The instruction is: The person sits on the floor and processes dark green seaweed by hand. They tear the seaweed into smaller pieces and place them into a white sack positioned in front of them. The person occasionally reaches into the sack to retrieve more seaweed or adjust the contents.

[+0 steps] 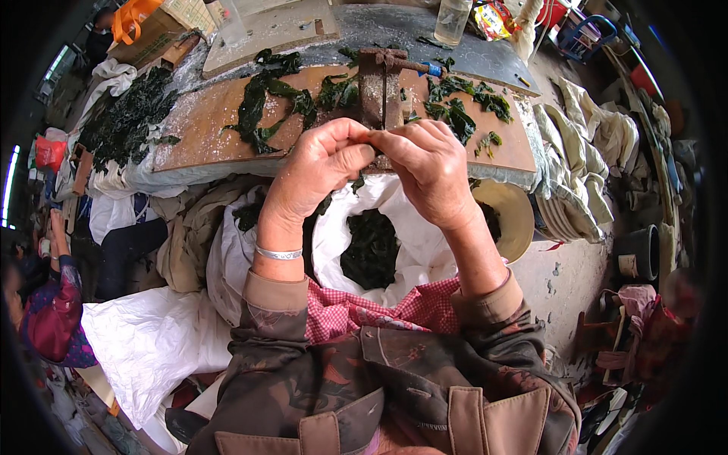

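My left hand (323,165) and my right hand (426,165) meet at their fingertips, close in front of a rusty metal clamp (375,85) at the edge of a wooden board (199,136). Thumbs and forefingers are pinched together; a small dark bit, probably seaweed, shows below them, mostly hidden by the fingers. Dark green seaweed strips (253,108) lie on the board left of the clamp, and shorter pieces (459,120) lie right of it. Beneath my hands, a white sack (330,227) stands open with dark seaweed (371,250) inside.
A heap of seaweed (128,116) lies at the board's left. A yellowish tub (515,219) is right of the sack. Behind the board stand a plastic bottle (453,23) and a cardboard box (165,34). Cloths (574,170) hang at the right. A co-worker's sleeve (57,313) shows far left.
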